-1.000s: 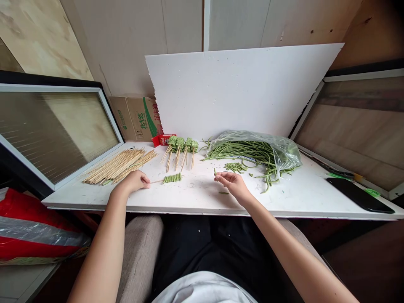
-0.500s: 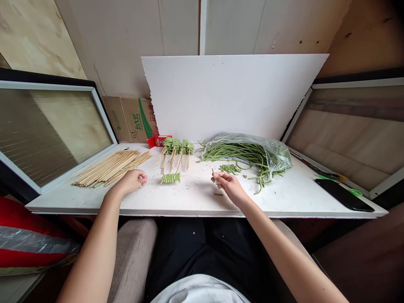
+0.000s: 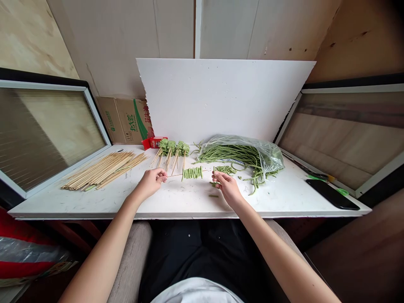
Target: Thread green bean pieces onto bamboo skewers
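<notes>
While left hand (image 3: 154, 178) pinches a skewer (image 3: 173, 175) and right hand (image 3: 227, 188) beans (image 3: 215, 184), tabletop (image 3: 179, 201) separates both from front edge (image 3: 186, 215)

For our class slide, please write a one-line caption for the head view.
Left grip holds a wooden skewer threaded with cut long beans; right grip holds loose cut pieces.

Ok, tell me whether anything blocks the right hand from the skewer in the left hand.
Nothing visible does. The skewer, in the left hand, points its tip across an open gap toward the right hand, which pinches a bean piece. A loose piece lies nearer the person, outside that gap.
</notes>
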`<state>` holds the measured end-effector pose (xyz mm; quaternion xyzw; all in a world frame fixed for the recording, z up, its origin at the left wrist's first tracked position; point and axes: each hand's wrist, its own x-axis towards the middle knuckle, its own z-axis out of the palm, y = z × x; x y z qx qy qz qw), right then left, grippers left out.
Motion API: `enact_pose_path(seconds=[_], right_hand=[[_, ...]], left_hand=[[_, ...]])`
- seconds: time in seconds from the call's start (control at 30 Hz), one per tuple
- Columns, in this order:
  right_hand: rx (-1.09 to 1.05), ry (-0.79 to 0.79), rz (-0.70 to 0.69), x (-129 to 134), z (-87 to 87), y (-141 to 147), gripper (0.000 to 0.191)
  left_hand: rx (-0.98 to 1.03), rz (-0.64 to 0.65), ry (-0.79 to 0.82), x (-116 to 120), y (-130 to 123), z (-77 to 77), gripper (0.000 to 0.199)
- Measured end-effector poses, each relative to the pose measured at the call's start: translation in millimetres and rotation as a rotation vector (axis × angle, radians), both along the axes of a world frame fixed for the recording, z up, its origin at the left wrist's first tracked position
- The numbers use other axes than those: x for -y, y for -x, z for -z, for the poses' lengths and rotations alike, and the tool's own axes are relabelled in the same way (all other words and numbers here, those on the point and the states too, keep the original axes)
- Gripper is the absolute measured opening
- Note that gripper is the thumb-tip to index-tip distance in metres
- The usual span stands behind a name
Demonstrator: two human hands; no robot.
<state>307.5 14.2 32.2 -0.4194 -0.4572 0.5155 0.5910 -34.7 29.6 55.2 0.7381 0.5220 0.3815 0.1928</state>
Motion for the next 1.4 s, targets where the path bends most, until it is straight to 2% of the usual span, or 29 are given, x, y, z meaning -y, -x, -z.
enact_pose_path(seconds=[0.37,0.6,0.9,1.17,1.4], right_hand=[[-0.003,-0.038,0.022,2.1,-3.6,0.1,0.048],[0.034,-0.073,0.045,-3.2,1.6,-2.8,0.045],[0.048,-0.071,0.040,-3.7,3.5,-3.0,0.046],[-0.008,-0.045,0.026,-2.0,1.3,-1.5,0.039],[-0.016,-0.038,0.032,-0.5,1.0,-1.1,0.044]], left_hand=[[-0.009,0.028,-0.017,5.0,-18.5,5.3,0.011],[-0.009,0.025,-0.019,8.5,-26.3,3.7,0.012],[-0.007,0.036,-0.030,8.0,-27.4,6.4,0.013],[0.010,0.046,-0.031,7.7,-27.8,7.5,0.013],[-0.019,0.040,-0.047,6.2,-26.3,9.5,0.012]])
